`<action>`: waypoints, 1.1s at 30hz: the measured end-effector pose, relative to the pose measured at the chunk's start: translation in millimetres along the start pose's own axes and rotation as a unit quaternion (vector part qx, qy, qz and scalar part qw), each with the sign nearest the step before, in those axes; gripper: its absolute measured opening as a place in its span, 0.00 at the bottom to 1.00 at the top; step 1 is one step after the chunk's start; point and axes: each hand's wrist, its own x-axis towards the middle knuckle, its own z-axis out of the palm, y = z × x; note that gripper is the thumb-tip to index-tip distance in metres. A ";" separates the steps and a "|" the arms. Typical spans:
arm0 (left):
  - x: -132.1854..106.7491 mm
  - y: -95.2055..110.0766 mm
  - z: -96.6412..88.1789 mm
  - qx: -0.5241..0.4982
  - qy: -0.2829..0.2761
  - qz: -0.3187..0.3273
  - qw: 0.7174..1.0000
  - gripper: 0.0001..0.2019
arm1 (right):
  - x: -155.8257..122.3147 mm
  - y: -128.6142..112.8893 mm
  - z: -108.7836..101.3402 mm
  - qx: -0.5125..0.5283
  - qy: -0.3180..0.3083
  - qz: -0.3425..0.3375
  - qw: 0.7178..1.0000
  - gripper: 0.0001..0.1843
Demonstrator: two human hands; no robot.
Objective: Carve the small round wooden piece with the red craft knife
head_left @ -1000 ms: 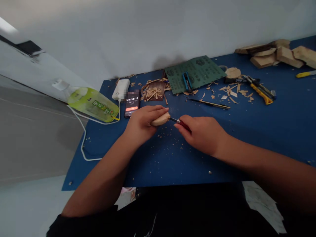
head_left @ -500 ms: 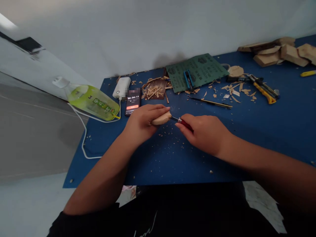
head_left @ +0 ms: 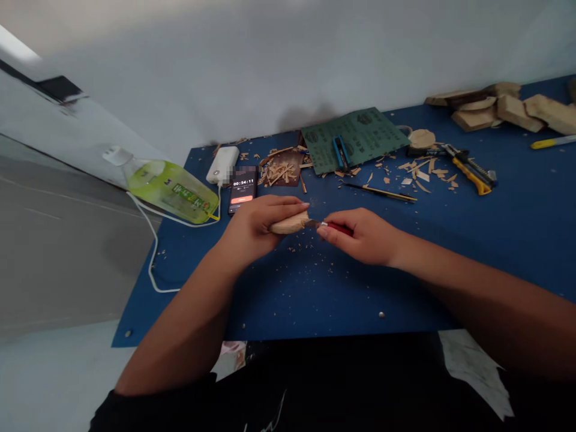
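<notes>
Wrapping the left hand (head_left: 254, 229) around a wooden carving (head_left: 288, 224), right hand (head_left: 362, 237) pinching a red-handled knife (head_left: 336, 227) against it

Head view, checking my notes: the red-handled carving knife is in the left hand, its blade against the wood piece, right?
No: the head view shows the red-handled carving knife in the right hand, blade against the wood piece; the left hand grips it.

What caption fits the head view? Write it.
Left hand grips a wooden piece; right hand holds a red-handled knife against it, over a blue mat.
</notes>
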 end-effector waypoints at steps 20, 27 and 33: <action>2.5 7.6 8.5 -0.120 0.043 -0.066 0.990 0.16 | 4.6 8.2 -1.6 0.298 -0.094 0.083 0.946 0.27; 4.9 11.8 7.8 -0.143 0.084 -0.095 0.982 0.15 | 4.2 10.2 0.8 0.348 -0.065 0.053 0.934 0.26; 5.0 7.7 7.0 -0.091 0.070 -0.060 0.992 0.17 | 3.3 4.4 -0.3 0.268 -0.038 0.010 0.963 0.26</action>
